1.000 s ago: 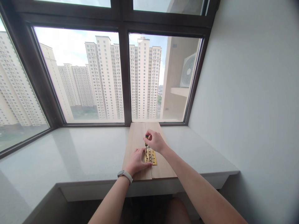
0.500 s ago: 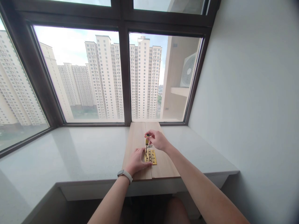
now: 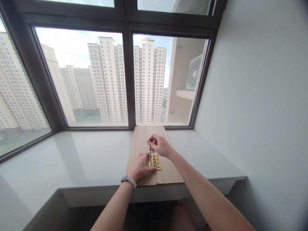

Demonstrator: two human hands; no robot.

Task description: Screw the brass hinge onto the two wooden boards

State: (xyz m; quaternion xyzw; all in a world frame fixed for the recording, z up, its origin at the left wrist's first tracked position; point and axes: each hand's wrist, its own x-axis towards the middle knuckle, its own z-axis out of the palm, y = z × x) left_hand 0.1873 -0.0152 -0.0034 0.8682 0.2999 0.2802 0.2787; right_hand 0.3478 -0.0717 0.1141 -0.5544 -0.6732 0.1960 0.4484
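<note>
Two light wooden boards (image 3: 141,141) lie side by side on a white sill, running away from me. A brass hinge (image 3: 156,161) sits across their seam near the front. My left hand (image 3: 141,166) lies flat on the left board with its fingers pressing the hinge's left side; a watch is on that wrist. My right hand (image 3: 160,146) is above the hinge, fingers pinched round the top of a small screwdriver (image 3: 150,150) that stands upright with its tip down on the hinge.
The white stone sill (image 3: 84,160) stretches wide to the left and a little to the right. A dark-framed window (image 3: 127,73) rises behind the boards. A plain white wall (image 3: 260,96) closes the right side. My knee shows below the sill's front edge.
My right hand has shifted slightly on the screwdriver's top, fingers turning round it. The left hand, hinge and boards have stayed in place.
</note>
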